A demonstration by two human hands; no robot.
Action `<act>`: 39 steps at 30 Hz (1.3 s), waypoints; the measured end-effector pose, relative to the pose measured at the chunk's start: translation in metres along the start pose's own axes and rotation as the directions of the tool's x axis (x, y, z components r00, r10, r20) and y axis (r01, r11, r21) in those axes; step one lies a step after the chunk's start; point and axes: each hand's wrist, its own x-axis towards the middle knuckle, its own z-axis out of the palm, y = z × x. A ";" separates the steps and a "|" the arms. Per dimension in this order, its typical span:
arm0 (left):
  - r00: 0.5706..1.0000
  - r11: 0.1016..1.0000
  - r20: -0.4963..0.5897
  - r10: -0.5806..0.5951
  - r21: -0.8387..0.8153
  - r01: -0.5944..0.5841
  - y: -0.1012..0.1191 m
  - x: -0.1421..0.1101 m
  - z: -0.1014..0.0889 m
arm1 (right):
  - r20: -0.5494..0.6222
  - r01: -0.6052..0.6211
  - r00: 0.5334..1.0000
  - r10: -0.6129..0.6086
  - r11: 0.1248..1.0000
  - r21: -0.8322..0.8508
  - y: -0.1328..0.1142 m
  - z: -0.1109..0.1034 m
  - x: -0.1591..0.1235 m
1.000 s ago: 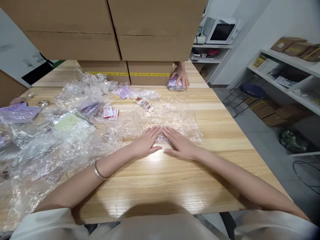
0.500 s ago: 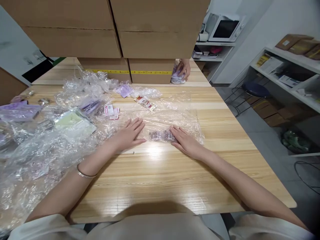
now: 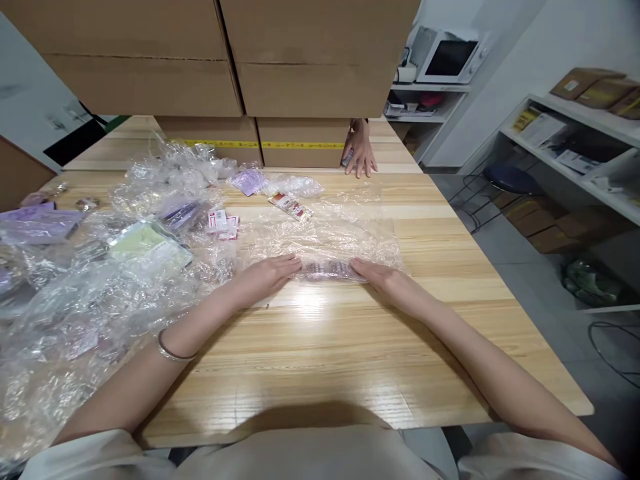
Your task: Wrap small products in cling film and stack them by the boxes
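Note:
A sheet of clear plastic wrap point(image 3: 330, 235) lies crinkled on the wooden table in front of me. Along its near edge is a small dark packet with pale print point(image 3: 325, 268), now covered by film. My left hand point(image 3: 270, 275) grips the left end of this wrapped packet, fingers together on top and thumb out of sight. At the right end, my right hand point(image 3: 384, 279) holds it the same way. Just beyond the sheet's far left part lies a red-and-brown printed sachet point(image 3: 291, 207).
Crumpled clear plastic point(image 3: 115, 313) heaps up on the left, with purple packets point(image 3: 45, 223), a green pouch point(image 3: 145, 247) and small white-and-red labels point(image 3: 223, 223). Stacked cardboard boxes point(image 3: 300, 80) stand across the back. Another person's hand point(image 3: 360, 150) rests beside them.
Both my hands have gone from lying flat to gripping the packet's ends, and film now covers the packet. The other person's hand has spread and moved slightly nearer.

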 end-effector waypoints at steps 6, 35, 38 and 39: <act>0.975 0.904 0.209 -0.079 -0.397 0.159 0.007 -0.009 -0.035 | 0.274 -0.223 0.954 0.120 0.897 0.382 -0.006 -0.044 -0.002; 0.992 0.991 -0.034 -0.124 0.048 0.125 -0.033 -0.004 -0.005 | 0.013 -0.135 0.991 0.137 0.986 -0.101 0.022 -0.012 -0.011; 0.984 0.964 0.068 -0.163 -0.202 0.174 -0.049 -0.012 -0.031 | 0.059 -0.196 0.979 0.194 0.980 0.023 0.035 -0.034 -0.015; 0.976 0.937 0.108 -0.190 -0.278 0.213 -0.052 -0.015 -0.039 | 0.104 -0.230 0.970 0.220 0.968 0.098 0.038 -0.044 -0.017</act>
